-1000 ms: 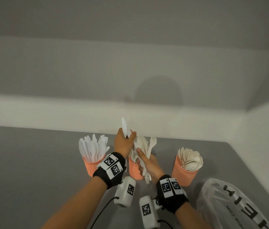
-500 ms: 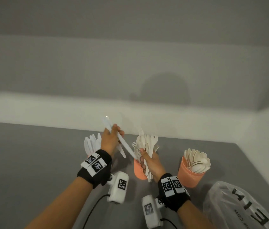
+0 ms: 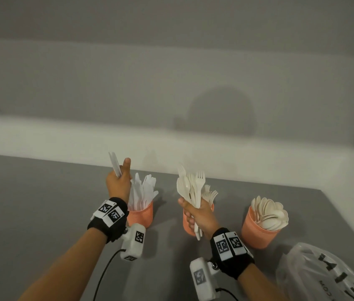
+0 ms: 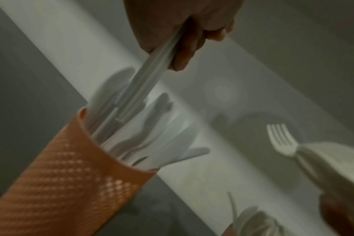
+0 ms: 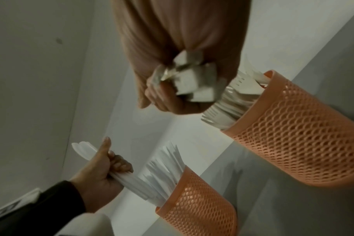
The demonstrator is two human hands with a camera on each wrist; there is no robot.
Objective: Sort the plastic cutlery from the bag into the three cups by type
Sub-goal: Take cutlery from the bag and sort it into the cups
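Three orange mesh cups stand in a row on the grey table. The left cup point(image 3: 141, 215) holds white knives, the middle cup point(image 3: 188, 222) forks, the right cup point(image 3: 258, 231) spoons. My left hand point(image 3: 118, 183) grips white knives point(image 3: 114, 164) just above the left cup point(image 4: 71, 175), their lower ends reaching down among the knives there point(image 5: 135, 183). My right hand point(image 3: 200, 211) holds a mixed bundle of forks and spoons point(image 3: 190, 187) upright in front of the middle cup point(image 5: 297, 146).
A translucent plastic bag point(image 3: 328, 274) with black lettering lies at the front right, near the table's right edge. A white wall ledge runs behind the cups. Bare grey tabletop extends to the left of the cups.
My left hand pulled knives out of the bundle in my right hand and carried them left and down over the left cup. The right hand stayed by the middle cup with its bundle.
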